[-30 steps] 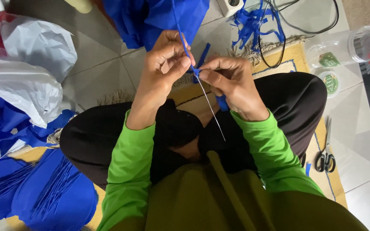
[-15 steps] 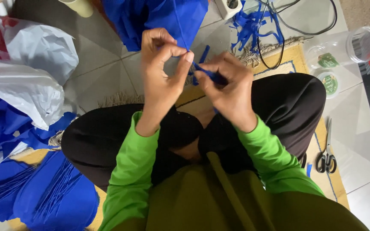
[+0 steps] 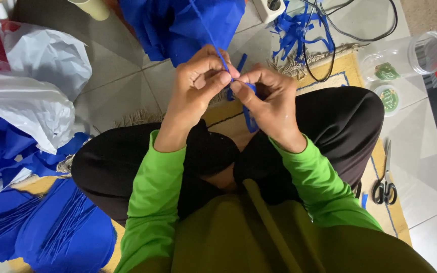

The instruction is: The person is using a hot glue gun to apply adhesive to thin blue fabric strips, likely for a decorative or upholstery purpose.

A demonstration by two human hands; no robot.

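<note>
This looks like a room in a home, with someone working cross-legged on the floor rather than at a bench. The floor is pale grey ceramic tile (image 3: pixel 122 81), partly covered by a yellow woven rug with a fringed edge (image 3: pixel 330 71). A white power strip (image 3: pixel 270 8) sits by tangled black cables (image 3: pixel 350 30). Crumpled white plastic shopping bags (image 3: pixel 31 86) lie to one side, cut blue plastic sheets (image 3: pixel 51 232) are heaped about, black-handled scissors (image 3: pixel 385 184) rest on the rug, and a clear plastic jar (image 3: pixel 410 55) lies on the tiles.
</note>
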